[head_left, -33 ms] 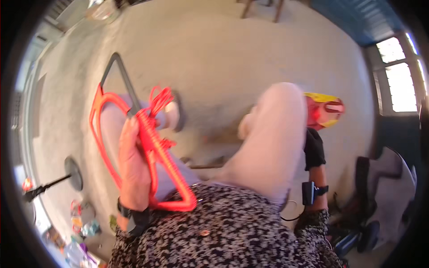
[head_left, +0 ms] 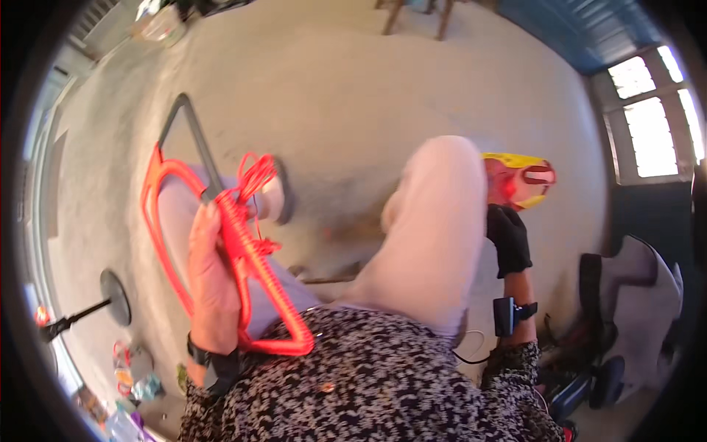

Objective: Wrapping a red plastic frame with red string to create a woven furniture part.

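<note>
My bare left hand (head_left: 213,295) is closed round a triangular frame (head_left: 276,298) wound with orange-red cord, lying over my left thigh. An unwrapped grey bar (head_left: 195,132) forms the far end, bent to a point. A loose bundle of the same orange-red cord (head_left: 258,177) hangs at the frame's right side, near my left foot. Beside my right knee, my right hand (head_left: 509,239) wears a black glove and is closed at the lower edge of a red and yellow bag (head_left: 519,180). Its fingertips are hidden.
A black stand with a round base (head_left: 115,297) is on the floor at left, with plastic packets (head_left: 132,368) nearer me. At right is a grey padded seat (head_left: 630,309). Wooden legs (head_left: 394,18) show at the far edge, and a window (head_left: 648,132) at far right.
The whole view has shifted slightly left. My right hand and the red and yellow bag have moved left together a little. My left hand keeps its hold on the cord-wound frame.
</note>
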